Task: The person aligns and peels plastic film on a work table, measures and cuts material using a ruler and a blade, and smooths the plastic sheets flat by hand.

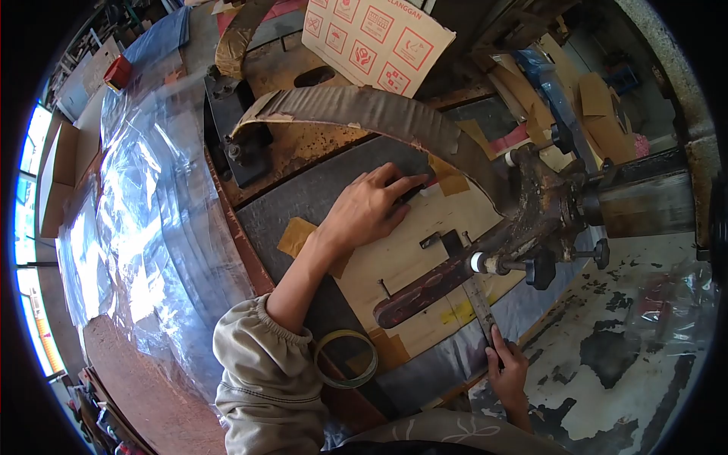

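Observation:
My left hand (pixel 368 206) lies over the pale wooden board (pixel 379 265), its fingers bent. A small dark piece shows between thumb and index finger, with a bit of red near the fingertip; its kind cannot be made out. Low on the right, my right hand (pixel 508 375) is closed around the lower end of a flat steel ruler-like bar (pixel 479 307). The bar runs up over the board to a dark angled end piece (pixel 449 243). A dark red clamp arm (pixel 421 292) with a metal mechanism crosses above the board and partly hides the bar.
Brown tape pieces (pixel 297 236) lie at the board's edges. A tape roll (pixel 346 358) sits by my left sleeve. Behind my left hand arches a worn curved band (pixel 371 106). Clear plastic sheeting (pixel 159 197) covers the left side; a printed cardboard piece (pixel 375 42) stands behind.

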### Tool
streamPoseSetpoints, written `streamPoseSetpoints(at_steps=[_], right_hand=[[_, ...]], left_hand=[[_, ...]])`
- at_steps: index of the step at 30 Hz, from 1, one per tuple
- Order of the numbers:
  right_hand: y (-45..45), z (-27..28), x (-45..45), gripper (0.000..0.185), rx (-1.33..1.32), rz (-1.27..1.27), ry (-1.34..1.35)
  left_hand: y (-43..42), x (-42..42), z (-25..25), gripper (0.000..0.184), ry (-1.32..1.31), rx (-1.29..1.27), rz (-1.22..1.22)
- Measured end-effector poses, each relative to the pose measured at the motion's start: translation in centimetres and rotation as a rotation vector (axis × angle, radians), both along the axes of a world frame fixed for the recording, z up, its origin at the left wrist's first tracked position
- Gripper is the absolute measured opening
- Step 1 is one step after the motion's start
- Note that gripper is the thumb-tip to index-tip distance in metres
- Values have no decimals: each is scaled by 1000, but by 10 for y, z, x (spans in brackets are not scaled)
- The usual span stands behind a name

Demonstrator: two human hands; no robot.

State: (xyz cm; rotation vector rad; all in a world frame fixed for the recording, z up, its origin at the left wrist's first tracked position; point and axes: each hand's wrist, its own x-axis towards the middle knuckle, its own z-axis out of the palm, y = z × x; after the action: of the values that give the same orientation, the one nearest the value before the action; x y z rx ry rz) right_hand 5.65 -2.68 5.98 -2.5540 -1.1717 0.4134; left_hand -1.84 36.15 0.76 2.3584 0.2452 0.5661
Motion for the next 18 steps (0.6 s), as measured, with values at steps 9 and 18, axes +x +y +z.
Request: streamPoseSetpoints(at_steps=[9,18], right_hand=[[-3,-1,4,46,38,50,0],[0,0,0,46,31,36,2]], left_hand=[[0,1,1,50,21,-2,2],[0,1,1,50,28,-1,10]])
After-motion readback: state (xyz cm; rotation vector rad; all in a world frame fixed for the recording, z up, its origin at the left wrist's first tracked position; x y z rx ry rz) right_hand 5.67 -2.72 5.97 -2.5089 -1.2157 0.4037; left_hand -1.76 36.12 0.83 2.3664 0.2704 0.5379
